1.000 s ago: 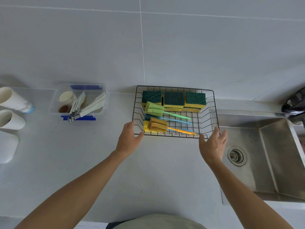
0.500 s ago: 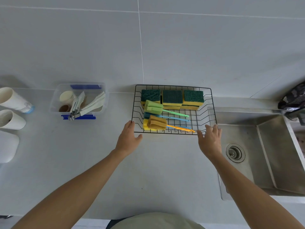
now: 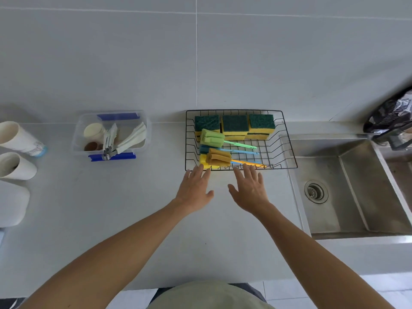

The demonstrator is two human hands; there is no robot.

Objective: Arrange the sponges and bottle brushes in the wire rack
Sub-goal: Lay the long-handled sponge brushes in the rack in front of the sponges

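A black wire rack (image 3: 287, 152) stands on the grey counter against the wall. Along its back stand three yellow sponges with green scouring tops (image 3: 235, 124). In front of them lie a green bottle brush (image 3: 211, 138), a blue bottle brush (image 3: 243, 151) and an orange bottle brush (image 3: 219, 157), heads to the left. A yellow sponge (image 3: 204, 162) lies under the brush heads. My left hand (image 3: 195, 189) and my right hand (image 3: 249, 188) are flat and spread on the counter, fingertips at the rack's front edge, holding nothing.
A clear plastic box (image 3: 78, 139) with blue clips holds a cup and white utensils, left of the rack. White cups (image 3: 16, 139) lie at the far left. A steel sink (image 3: 356, 186) with a drain is to the right, a dark tap (image 3: 390, 121) above it.
Both hands have come closer together along the rack's front edge: the left moved right, the right moved left. The rack has stayed where it was against the wall.
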